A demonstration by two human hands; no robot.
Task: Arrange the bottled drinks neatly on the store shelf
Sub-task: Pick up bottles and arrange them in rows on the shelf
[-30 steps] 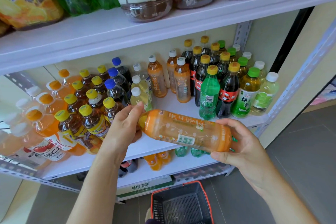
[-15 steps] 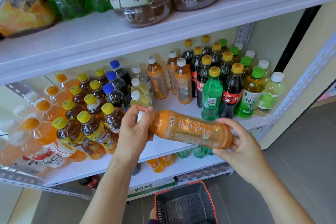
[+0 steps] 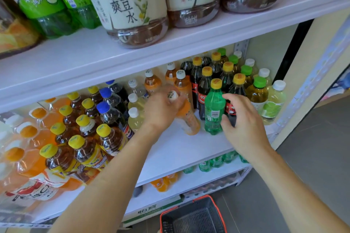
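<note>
My left hand [image 3: 162, 108] grips the neck of an orange drink bottle [image 3: 189, 121] with a white cap. The bottle stands almost upright on the white middle shelf [image 3: 176, 149], in front of other orange bottles [image 3: 182, 86]. My right hand [image 3: 241, 119] hovers just right of it with loosely curled fingers. Its thumb and fingertips are at a green soda bottle [image 3: 214, 111] with a yellow cap, and a firm hold is not visible. Dark cola bottles [image 3: 205, 85] stand behind.
Brown tea bottles with yellow caps [image 3: 83, 138] and blue-capped bottles [image 3: 111, 111] fill the shelf's left side. Green tea and pale bottles [image 3: 265, 98] stand at the right. Large bottles [image 3: 130, 5] sit on the upper shelf. A black basket [image 3: 193, 217] lies on the floor below.
The orange bottle went from lying across both hands to standing on the shelf. My right hand let go of its base and moved to the green bottle. The view came closer.
</note>
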